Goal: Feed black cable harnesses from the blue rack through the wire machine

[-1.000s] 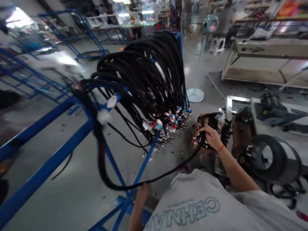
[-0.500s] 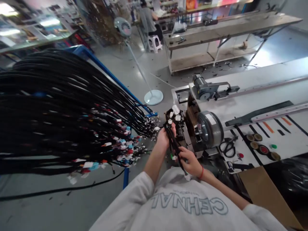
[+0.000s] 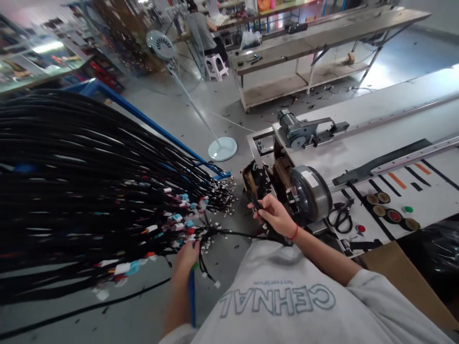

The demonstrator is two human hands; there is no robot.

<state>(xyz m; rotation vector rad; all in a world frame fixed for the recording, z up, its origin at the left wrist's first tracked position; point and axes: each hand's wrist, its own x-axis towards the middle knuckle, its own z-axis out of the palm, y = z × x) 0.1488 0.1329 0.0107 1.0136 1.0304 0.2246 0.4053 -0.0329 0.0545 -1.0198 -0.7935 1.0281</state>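
Note:
My left hand (image 3: 187, 258) is down at the near end of the rack, closed around a black wire harness (image 3: 210, 231) with small white connectors. Loose leads of this harness hang past the fingers, and one black cable runs from it to the right, toward my waist. My right hand (image 3: 276, 217), with a red string at the wrist, is raised in front of my chest. Its thumb and fingers pinch a narrow dark strip (image 3: 255, 202) whose kind I cannot make out. Beside the left hand lies a large mass of black harnesses (image 3: 100, 157) with white, blue and red connectors.
A blue rack frame (image 3: 143, 122) borders the harnesses. To my right stand a round machine head (image 3: 310, 191), scissors (image 3: 340, 217), tape rolls (image 3: 393, 216) and a white bench (image 3: 380, 129). A standing fan (image 3: 222, 148) is ahead; a person sits farther back.
My left hand has moved down and left to the rack, taking the connector end of the harness along. The right hand has stayed near my chest, rising slightly. The view has shifted a little.

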